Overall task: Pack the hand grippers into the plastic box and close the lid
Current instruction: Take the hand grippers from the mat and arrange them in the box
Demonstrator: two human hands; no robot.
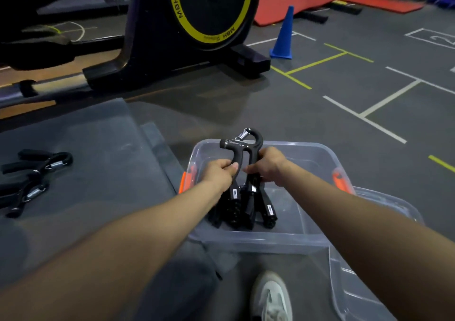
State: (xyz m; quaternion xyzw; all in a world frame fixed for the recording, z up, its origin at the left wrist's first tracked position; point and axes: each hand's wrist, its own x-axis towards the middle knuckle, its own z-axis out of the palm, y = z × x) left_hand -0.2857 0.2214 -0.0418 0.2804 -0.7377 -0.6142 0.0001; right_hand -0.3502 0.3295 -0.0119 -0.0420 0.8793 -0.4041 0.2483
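Observation:
A clear plastic box with orange latches sits on the floor in front of me. Over its middle I hold a black hand gripper upright, spring end up. My left hand grips one handle and my right hand grips the other. Below my hands, several black hand grippers stand packed in the box. More hand grippers lie on a low grey platform at the left. The clear lid lies at the lower right, against the box.
An exercise bike with a yellow-ringed flywheel stands behind the platform. A blue cone stands on the lined grey floor farther back. My white shoe is just before the box. Red mats line the far wall.

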